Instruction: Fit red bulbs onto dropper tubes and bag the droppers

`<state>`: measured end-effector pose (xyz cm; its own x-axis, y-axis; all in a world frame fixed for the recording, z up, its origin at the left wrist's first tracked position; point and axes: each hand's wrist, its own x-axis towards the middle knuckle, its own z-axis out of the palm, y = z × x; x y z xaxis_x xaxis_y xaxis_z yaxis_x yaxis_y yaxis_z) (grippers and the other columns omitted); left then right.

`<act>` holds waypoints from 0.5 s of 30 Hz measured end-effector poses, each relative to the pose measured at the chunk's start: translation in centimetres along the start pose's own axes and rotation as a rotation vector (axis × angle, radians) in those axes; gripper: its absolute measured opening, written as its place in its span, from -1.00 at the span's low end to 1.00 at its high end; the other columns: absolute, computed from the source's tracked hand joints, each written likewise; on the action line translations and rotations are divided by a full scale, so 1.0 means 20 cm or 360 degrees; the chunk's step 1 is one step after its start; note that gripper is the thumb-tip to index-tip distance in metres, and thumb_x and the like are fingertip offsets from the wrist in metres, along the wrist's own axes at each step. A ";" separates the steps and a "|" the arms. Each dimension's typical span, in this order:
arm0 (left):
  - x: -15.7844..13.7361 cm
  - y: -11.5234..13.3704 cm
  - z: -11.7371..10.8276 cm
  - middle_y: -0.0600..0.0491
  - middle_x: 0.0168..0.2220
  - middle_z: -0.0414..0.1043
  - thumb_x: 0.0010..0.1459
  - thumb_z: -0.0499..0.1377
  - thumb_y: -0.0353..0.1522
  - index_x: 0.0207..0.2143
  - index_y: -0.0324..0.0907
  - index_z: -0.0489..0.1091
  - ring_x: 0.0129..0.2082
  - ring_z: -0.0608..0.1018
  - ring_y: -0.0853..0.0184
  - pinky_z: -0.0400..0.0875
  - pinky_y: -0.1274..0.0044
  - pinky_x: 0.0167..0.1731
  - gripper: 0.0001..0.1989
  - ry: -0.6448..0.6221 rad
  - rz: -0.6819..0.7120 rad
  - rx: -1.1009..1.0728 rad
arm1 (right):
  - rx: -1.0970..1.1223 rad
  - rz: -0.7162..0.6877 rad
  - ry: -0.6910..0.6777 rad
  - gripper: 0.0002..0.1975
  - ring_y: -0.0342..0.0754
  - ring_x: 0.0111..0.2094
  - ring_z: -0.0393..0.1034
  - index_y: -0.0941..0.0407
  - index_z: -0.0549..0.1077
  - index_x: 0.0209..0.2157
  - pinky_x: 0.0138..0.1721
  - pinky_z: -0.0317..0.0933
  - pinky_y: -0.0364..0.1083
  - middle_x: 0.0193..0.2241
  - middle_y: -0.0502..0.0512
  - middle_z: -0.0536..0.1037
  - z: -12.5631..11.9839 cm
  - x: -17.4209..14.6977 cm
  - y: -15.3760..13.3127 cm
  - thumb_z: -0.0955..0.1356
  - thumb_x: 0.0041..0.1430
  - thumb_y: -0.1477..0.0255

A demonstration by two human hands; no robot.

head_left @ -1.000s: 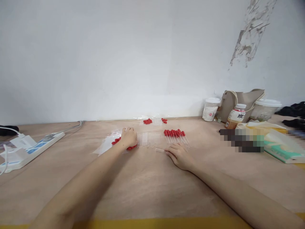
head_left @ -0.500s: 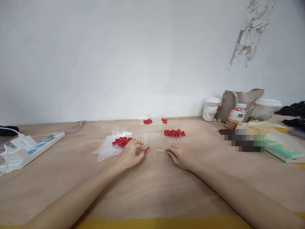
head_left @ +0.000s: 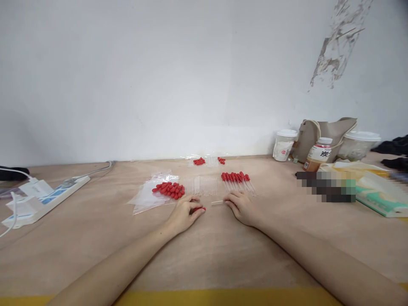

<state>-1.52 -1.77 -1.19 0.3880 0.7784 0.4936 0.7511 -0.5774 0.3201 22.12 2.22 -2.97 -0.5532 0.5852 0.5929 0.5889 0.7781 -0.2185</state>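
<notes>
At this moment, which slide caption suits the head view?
Left hand holds a red bulb; right hand holds a clear tube.

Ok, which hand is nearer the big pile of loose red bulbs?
Left. The left hand, pinching a red bulb, is just to the near right of the pile; the right hand, holding a clear tube, is farther off to the pile's right.
</notes>
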 end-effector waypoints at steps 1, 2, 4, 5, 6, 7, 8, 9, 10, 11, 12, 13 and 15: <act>0.00 0.00 0.00 0.02 -0.22 0.37 0.08 0.11 -0.31 -0.37 -0.13 0.46 -0.20 0.38 0.28 0.25 0.44 -0.17 -0.85 0.0027 0.0009 -0.0001 | -0.0004 0.0002 0.0008 -0.81 -0.11 -0.31 0.30 0.14 0.36 -0.32 -0.22 0.07 -0.08 -0.35 0.09 0.44 0.00 0.00 -0.01 0.15 0.19 0.49; 0.00 0.00 0.01 0.02 -0.23 0.37 0.10 0.10 -0.32 -0.38 -0.14 0.46 -0.20 0.38 0.29 0.24 0.44 -0.17 -0.85 0.0060 0.0017 -0.0005 | -0.0009 0.0004 0.0018 -0.81 -0.11 -0.31 0.30 0.13 0.36 -0.32 -0.21 0.05 -0.07 -0.35 0.08 0.44 0.00 0.00 -0.02 0.15 0.19 0.49; 0.00 0.00 0.00 0.04 -0.26 0.38 0.13 0.07 -0.32 -0.37 -0.15 0.43 -0.23 0.38 0.30 0.23 0.45 -0.19 -0.84 0.0097 0.0023 -0.0016 | -0.0017 0.0006 0.0046 -0.81 -0.11 -0.31 0.30 0.12 0.36 -0.32 -0.19 0.02 -0.06 -0.36 0.07 0.45 -0.01 -0.01 -0.05 0.15 0.18 0.49; 0.00 0.01 0.00 0.05 -0.29 0.39 0.14 0.05 -0.32 -0.35 -0.15 0.41 -0.26 0.38 0.31 0.23 0.45 -0.21 -0.84 0.0099 0.0013 -0.0017 | -0.0019 0.0003 0.0058 -0.81 -0.12 -0.32 0.30 0.11 0.36 -0.32 -0.17 0.00 -0.05 -0.36 0.06 0.45 -0.01 -0.01 -0.07 0.15 0.18 0.49; 0.00 0.02 -0.01 0.06 -0.32 0.40 0.15 0.04 -0.33 -0.35 -0.15 0.39 -0.28 0.39 0.31 0.23 0.45 -0.23 -0.85 0.0092 0.0002 -0.0016 | -0.0020 0.0003 0.0071 -0.81 -0.12 -0.32 0.30 0.11 0.36 -0.32 -0.16 -0.02 -0.04 -0.36 0.06 0.45 -0.01 -0.01 -0.08 0.15 0.18 0.49; 0.00 0.04 -0.01 0.07 -0.34 0.40 0.15 0.04 -0.33 -0.34 -0.15 0.37 -0.30 0.39 0.31 0.22 0.45 -0.24 -0.86 0.0078 -0.0008 -0.0018 | -0.0018 0.0002 0.0086 -0.81 -0.13 -0.33 0.30 0.11 0.36 -0.33 -0.15 -0.03 -0.04 -0.37 0.05 0.46 -0.02 -0.01 -0.10 0.15 0.18 0.50; -0.01 0.05 -0.01 0.08 -0.36 0.40 0.16 0.03 -0.34 -0.35 -0.15 0.35 -0.31 0.39 0.31 0.21 0.46 -0.26 -0.87 0.0064 -0.0011 -0.0028 | -0.0016 -0.0002 0.0099 -0.81 -0.13 -0.33 0.30 0.11 0.36 -0.33 -0.15 -0.04 -0.04 -0.37 0.05 0.46 -0.02 -0.01 -0.11 0.15 0.18 0.50; -0.01 0.06 -0.02 0.09 -0.37 0.40 0.16 0.03 -0.34 -0.35 -0.16 0.34 -0.31 0.39 0.31 0.21 0.47 -0.26 -0.88 0.0057 -0.0009 -0.0049 | -0.0012 -0.0007 0.0112 -0.81 -0.14 -0.34 0.30 0.11 0.36 -0.33 -0.15 -0.04 -0.04 -0.37 0.04 0.46 -0.03 -0.01 -0.12 0.15 0.18 0.50; -0.01 0.07 -0.02 0.09 -0.37 0.40 0.16 0.03 -0.35 -0.35 -0.16 0.32 -0.32 0.40 0.32 0.21 0.48 -0.26 -0.89 0.0053 -0.0004 -0.0083 | -0.0007 -0.0012 0.0122 -0.81 -0.15 -0.35 0.30 0.11 0.36 -0.33 -0.15 -0.04 -0.04 -0.38 0.04 0.46 -0.03 -0.01 -0.13 0.15 0.18 0.50; -0.01 0.08 -0.02 0.09 -0.37 0.39 0.16 0.02 -0.35 -0.35 -0.16 0.31 -0.32 0.40 0.33 0.21 0.49 -0.27 -0.89 0.0050 0.0001 -0.0130 | 0.0003 -0.0017 0.0129 -0.81 -0.15 -0.35 0.30 0.11 0.36 -0.33 -0.15 -0.04 -0.04 -0.38 0.04 0.46 -0.03 -0.01 -0.13 0.14 0.18 0.50; -0.01 0.09 -0.02 0.10 -0.37 0.39 0.17 0.01 -0.36 -0.34 -0.17 0.30 -0.33 0.40 0.34 0.22 0.51 -0.28 -0.89 0.0049 -0.0003 -0.0189 | 0.0018 -0.0023 0.0134 -0.81 -0.15 -0.36 0.30 0.11 0.36 -0.33 -0.16 -0.04 -0.04 -0.38 0.04 0.47 -0.03 -0.01 -0.13 0.14 0.18 0.50; -0.01 0.09 -0.02 0.10 -0.38 0.39 0.17 0.00 -0.36 -0.34 -0.17 0.29 -0.35 0.41 0.36 0.23 0.53 -0.29 -0.89 0.0052 -0.0015 -0.0257 | 0.0035 -0.0028 0.0137 -0.81 -0.15 -0.36 0.30 0.10 0.36 -0.32 -0.16 -0.05 -0.04 -0.38 0.04 0.47 -0.03 -0.01 -0.13 0.14 0.18 0.49; -0.02 0.09 -0.01 0.10 -0.37 0.39 0.18 -0.01 -0.37 -0.32 -0.18 0.29 -0.36 0.42 0.38 0.26 0.56 -0.32 -0.88 0.0037 -0.0049 -0.0397 | 0.0076 -0.0038 0.0144 -0.81 -0.15 -0.37 0.30 0.10 0.36 -0.32 -0.15 -0.05 -0.03 -0.39 0.04 0.47 -0.03 -0.02 -0.13 0.15 0.18 0.48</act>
<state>-0.34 -3.14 -0.64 0.3524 0.7925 0.4977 0.6062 -0.5985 0.5238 21.12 -0.06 -2.19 -0.5098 0.5451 0.6655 0.5463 0.8027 -0.2390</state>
